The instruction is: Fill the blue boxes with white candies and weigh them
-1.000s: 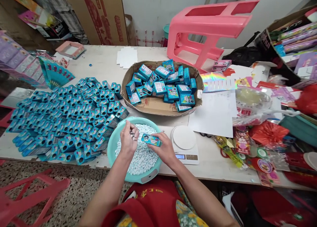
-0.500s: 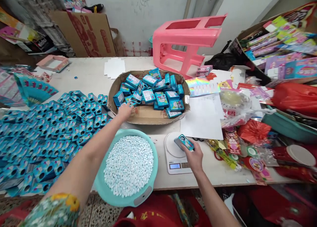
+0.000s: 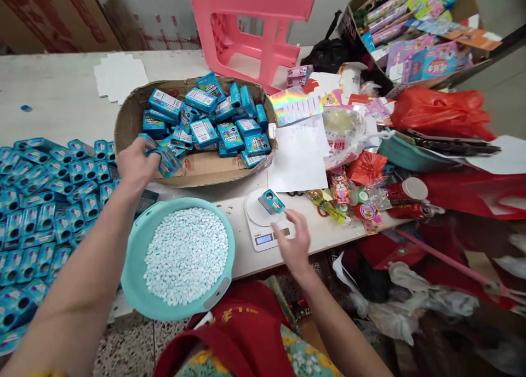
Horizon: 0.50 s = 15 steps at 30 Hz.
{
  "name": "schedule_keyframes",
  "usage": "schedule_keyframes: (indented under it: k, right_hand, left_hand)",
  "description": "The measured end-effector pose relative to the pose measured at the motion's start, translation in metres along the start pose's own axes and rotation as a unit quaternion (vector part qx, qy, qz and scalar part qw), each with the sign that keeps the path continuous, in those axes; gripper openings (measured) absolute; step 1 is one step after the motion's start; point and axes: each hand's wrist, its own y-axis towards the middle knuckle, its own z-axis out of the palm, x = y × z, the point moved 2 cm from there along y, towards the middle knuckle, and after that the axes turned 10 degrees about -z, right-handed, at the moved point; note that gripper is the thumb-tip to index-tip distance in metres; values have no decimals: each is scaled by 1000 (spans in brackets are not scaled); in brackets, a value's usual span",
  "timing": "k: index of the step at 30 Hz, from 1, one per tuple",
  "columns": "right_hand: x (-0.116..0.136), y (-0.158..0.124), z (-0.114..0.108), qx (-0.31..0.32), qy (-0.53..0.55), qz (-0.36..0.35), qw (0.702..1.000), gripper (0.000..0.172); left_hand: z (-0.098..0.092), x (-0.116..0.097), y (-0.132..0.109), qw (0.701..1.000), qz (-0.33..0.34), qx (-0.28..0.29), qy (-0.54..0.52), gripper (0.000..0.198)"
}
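My left hand (image 3: 135, 166) is closed around a small blue box (image 3: 166, 159) at the front edge of the cardboard tray (image 3: 127, 119), which holds several more blue boxes (image 3: 205, 122). My right hand (image 3: 293, 240) hovers open just in front of a small white scale (image 3: 263, 223). Another blue box (image 3: 271, 201) lies alone on the scale's round pan, free of my fingers. Below my left arm sits a teal basin (image 3: 137, 289) full of small white tablets (image 3: 184, 253).
Rows of open blue boxes (image 3: 45, 201) cover the table at left. A pink stool (image 3: 250, 26) lies at the back. White paper (image 3: 298, 158), red bags (image 3: 439, 111) and mixed packets crowd the right side, and a carton of toys (image 3: 411, 32) stands at the far right.
The right hand has let go of the blue box on the scale and drawn back. The left hand has picked a box out of the cardboard tray. The view has shifted right.
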Motion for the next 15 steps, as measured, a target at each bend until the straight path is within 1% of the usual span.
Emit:
schedule_keyframes:
  k: [1, 2, 3, 4, 5, 6, 7, 8, 9, 10, 11, 12, 13, 14, 15]
  right_hand:
    - [15, 1, 15, 34, 25, -36, 998, 47]
    - [31, 1, 31, 80, 45, -71, 993, 59]
    - [44, 1, 49, 129, 57, -100, 985, 70]
    - [56, -1, 65, 175, 69, -125, 974, 76]
    - [65, -3, 79, 212, 80, -135, 965, 79]
    - [71, -5, 90, 238, 95, -142, 956, 79]
    - [74, -7, 97, 256, 116, -142, 949, 78]
    - [76, -10, 101, 264, 141, -137, 944, 77]
    - [75, -12, 102, 266, 169, -126, 940, 74]
    - [74, -14, 101, 265, 195, -110, 938, 71]
    - [73, -16, 98, 263, 216, -90, 936, 67]
    - [71, -19, 95, 260, 231, -70, 935, 63]
    - [71, -21, 92, 259, 241, -50, 934, 60]
    - [70, -24, 89, 259, 248, -31, 933, 58]
    - [70, -27, 86, 259, 253, -15, 932, 58]
  left_hand:
    - [-10, -1, -23, 998, -25, 23, -60, 19]
    - [-18, -2, -51, 989, -56, 71, -121, 19]
    - [-23, -4, -80, 974, -86, 118, -171, 19]
    - [-26, -6, -110, 956, -104, 171, -213, 19]
    - [-27, -7, -139, 935, -117, 229, -242, 20]
    - [-27, -7, -163, 917, -132, 264, -268, 20]
    - [-28, -4, -182, 899, -150, 284, -296, 22]
    - [-27, 3, -196, 883, -165, 298, -322, 26]
    - [-27, 13, -205, 876, -177, 289, -344, 31]
    - [-27, 26, -211, 882, -182, 261, -348, 35]
    - [-26, 42, -214, 902, -176, 222, -325, 39]
    - [-24, 60, -217, 932, -163, 177, -270, 41]
    - [-20, 79, -221, 962, -149, 131, -190, 43]
    - [-14, 95, -225, 981, -135, 101, -94, 44]
    - [-5, 109, -231, 988, -129, 90, -6, 46]
